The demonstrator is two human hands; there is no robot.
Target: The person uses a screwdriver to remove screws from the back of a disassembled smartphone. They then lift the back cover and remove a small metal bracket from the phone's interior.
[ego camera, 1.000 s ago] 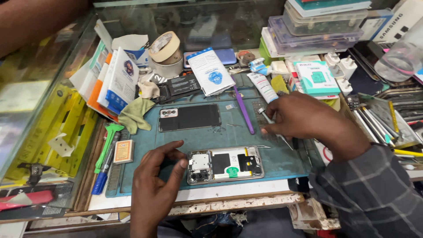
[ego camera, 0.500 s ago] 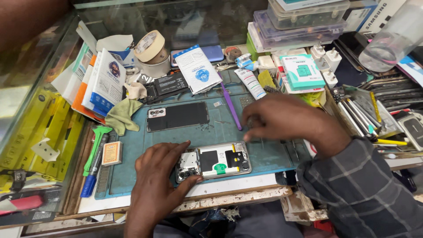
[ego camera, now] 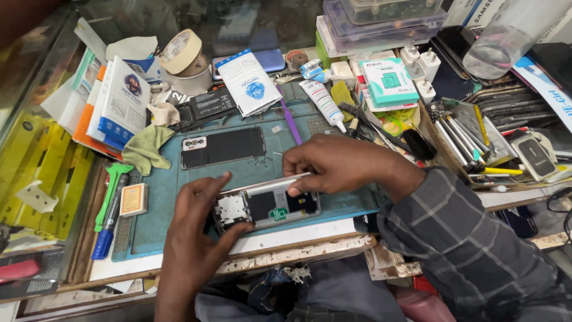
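An opened phone [ego camera: 267,207] with its inner boards showing lies near the front edge of a teal work mat [ego camera: 179,191]. My left hand [ego camera: 193,229] grips its left end, thumb under the frame. My right hand [ego camera: 342,164] holds its right end, fingers curled over the top edge and thumb pressing on the inside. A black back cover [ego camera: 223,146] with a camera cut-out lies flat on the mat just behind the phone.
A purple tool [ego camera: 290,117], a white tube [ego camera: 322,102] and a battery [ego camera: 205,106] lie at the mat's rear. Tape rolls [ego camera: 182,56], paper packets [ego camera: 119,98], a green cloth [ego camera: 146,149] and green and blue tools [ego camera: 110,200] crowd the left. Boxes, chargers and tweezers [ego camera: 459,134] fill the right.
My right hand came back from the tools at the right and took hold of the phone's right end. The phone is now tilted up between both hands.
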